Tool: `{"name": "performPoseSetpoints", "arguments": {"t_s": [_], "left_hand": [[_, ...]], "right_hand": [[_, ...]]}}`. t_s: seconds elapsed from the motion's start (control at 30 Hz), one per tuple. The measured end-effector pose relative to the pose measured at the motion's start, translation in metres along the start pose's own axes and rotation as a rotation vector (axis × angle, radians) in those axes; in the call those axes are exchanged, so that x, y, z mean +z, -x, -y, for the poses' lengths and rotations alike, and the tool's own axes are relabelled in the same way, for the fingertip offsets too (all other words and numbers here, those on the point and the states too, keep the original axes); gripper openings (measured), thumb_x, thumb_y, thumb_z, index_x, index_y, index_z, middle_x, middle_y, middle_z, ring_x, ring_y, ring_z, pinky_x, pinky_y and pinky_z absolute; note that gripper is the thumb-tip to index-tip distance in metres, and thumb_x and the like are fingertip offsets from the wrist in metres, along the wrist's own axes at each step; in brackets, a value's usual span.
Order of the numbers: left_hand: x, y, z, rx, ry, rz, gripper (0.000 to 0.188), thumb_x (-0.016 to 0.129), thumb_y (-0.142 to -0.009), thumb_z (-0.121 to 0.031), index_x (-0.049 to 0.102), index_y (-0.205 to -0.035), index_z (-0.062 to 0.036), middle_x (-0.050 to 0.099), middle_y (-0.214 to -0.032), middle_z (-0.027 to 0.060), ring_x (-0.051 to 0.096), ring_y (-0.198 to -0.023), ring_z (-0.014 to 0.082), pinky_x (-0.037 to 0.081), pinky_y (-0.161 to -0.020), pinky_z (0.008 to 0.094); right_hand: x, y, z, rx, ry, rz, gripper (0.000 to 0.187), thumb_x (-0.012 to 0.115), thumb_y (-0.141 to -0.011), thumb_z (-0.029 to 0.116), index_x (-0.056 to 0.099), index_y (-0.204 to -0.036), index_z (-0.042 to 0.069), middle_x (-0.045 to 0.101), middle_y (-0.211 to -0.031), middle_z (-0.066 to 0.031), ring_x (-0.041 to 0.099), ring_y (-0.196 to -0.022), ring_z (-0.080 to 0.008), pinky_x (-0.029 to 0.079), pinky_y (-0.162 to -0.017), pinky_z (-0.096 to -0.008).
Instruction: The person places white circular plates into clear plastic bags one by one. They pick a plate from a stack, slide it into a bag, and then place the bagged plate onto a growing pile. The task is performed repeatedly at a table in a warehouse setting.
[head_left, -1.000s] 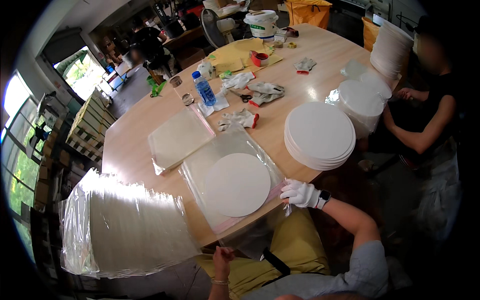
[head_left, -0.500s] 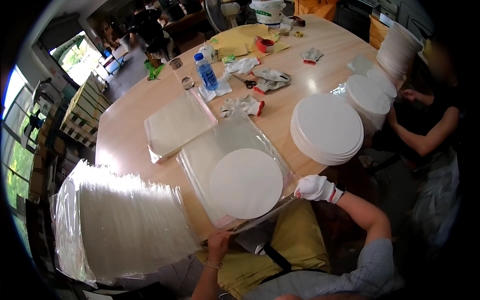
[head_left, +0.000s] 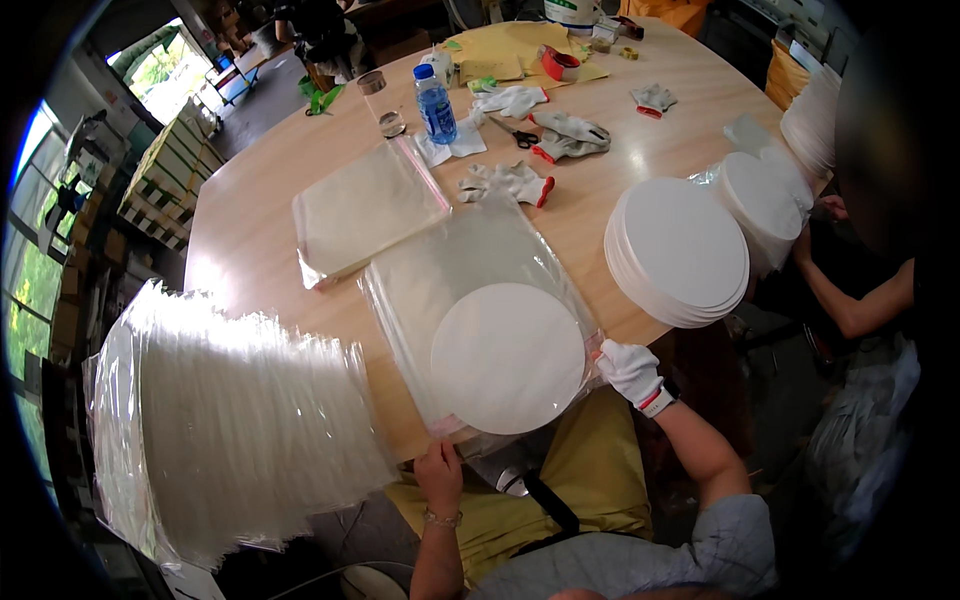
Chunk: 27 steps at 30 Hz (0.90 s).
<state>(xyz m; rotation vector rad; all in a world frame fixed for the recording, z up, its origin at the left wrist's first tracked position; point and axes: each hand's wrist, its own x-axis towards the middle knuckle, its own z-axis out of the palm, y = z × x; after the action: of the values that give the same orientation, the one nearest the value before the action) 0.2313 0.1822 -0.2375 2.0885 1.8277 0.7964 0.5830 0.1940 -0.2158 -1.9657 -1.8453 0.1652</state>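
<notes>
A white round disc (head_left: 508,358) lies flat at the near end of a clear plastic bag (head_left: 455,262), which rests on a stack of such bags. I cannot tell whether the disc is inside the top bag. My bare left hand (head_left: 438,472) pinches the bag's near left corner, by a pinkish strip. At the near right corner, my right hand (head_left: 630,372), in a white glove, closes on the bag's edge. To the right of the bags stands a stack of white discs (head_left: 680,245).
Finished-looking sleeves of clear film (head_left: 255,430) lie fanned out at the left. Another stack of clear bags (head_left: 370,212) sits farther back. Beyond are loose gloves (head_left: 505,183), scissors (head_left: 522,138), a blue bottle (head_left: 435,108) and red tape (head_left: 558,64). A co-worker's arm (head_left: 850,300) is at the right.
Both hands have moved forward, closer to the disc, with the bag's near edge between them. The loose film that stretched toward my lap now sits nearer the disc. The view has shifted slightly.
</notes>
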Motion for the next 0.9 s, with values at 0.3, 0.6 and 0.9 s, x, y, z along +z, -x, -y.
{"name": "performPoseSetpoints", "arguments": {"t_s": [0.3, 0.6, 0.9], "left_hand": [[-0.003, -0.004, -0.005, -0.015, -0.144, -0.019, 0.025, 0.056, -0.087, -0.021, 0.054, -0.068, -0.0053, 0.051, -0.051, 0.0131, 0.051, -0.045, 0.0308, 0.04, -0.045, 0.0381], [-0.023, -0.019, -0.022, -0.301, -0.179, 0.09, 0.028, 0.06, -0.083, -0.032, 0.058, -0.097, -0.0082, 0.061, -0.101, 0.0138, 0.059, -0.091, 0.0313, 0.045, -0.071, 0.0458], [0.004, -0.029, -0.058, 0.392, -0.197, 0.24, 0.061, 0.059, -0.08, -0.044, 0.045, -0.127, -0.0063, 0.035, -0.138, 0.0167, 0.03, -0.128, 0.0346, 0.027, -0.097, 0.0571]], "right_hand": [[0.012, -0.003, -0.004, -0.029, 0.182, 0.081, 0.024, 0.052, -0.085, 0.031, 0.053, -0.078, 0.008, 0.054, -0.052, -0.0139, 0.056, -0.048, -0.0321, 0.043, -0.044, -0.043], [-0.02, -0.008, 0.025, -0.051, 0.092, -0.014, 0.028, 0.055, -0.079, 0.03, 0.054, -0.093, 0.006, 0.059, -0.088, -0.0121, 0.058, -0.078, -0.0314, 0.046, -0.066, -0.044], [-0.022, 0.028, 0.014, -0.339, 0.21, 0.113, 0.058, 0.065, -0.07, 0.038, 0.054, -0.115, 0.003, 0.04, -0.136, -0.0103, 0.036, -0.126, -0.0297, 0.024, -0.102, -0.0537]]}}
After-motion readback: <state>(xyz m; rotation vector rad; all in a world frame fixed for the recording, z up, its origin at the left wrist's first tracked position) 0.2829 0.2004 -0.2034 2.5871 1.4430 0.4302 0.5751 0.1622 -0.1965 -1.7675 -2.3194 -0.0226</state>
